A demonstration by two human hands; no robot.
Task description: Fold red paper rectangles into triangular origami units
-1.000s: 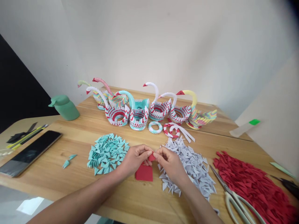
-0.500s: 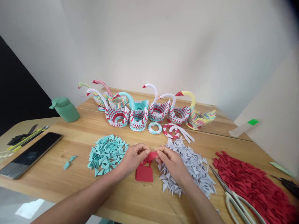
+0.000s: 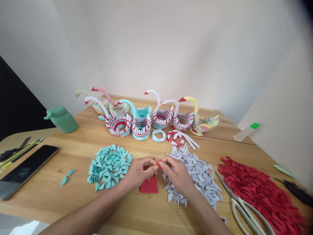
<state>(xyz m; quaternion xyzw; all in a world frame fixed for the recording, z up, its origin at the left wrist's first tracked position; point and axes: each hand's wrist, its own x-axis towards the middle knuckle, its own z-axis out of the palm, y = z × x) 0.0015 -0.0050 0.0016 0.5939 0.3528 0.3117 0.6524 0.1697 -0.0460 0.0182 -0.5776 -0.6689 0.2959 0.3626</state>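
Note:
Between the fingertips of both hands is a small red piece of paper point(image 3: 159, 164), mostly covered by the fingers. My left hand point(image 3: 144, 168) pinches it from the left, and my right hand point(image 3: 174, 169) pinches it from the right. Just below them a stack of red paper point(image 3: 149, 186) lies on the wooden table, its far part hidden by my left hand. A heap of teal folded paper triangles point(image 3: 110, 167) is left of my left hand. My right hand is over the edge of a heap of pale grey triangles point(image 3: 195, 173).
Paper swans point(image 3: 118, 125) stand in a row at the back, with a teal and white paper ring point(image 3: 158, 135) before them. Scissors point(image 3: 241, 202) and a heap of red triangles point(image 3: 259, 189) are at right. A phone point(image 3: 26, 169) and green bottle point(image 3: 61, 120) are at left.
The red paper between my fingers shows less now, and my hands have come closer together. The whole view has shifted slightly, so the table's things appear further left.

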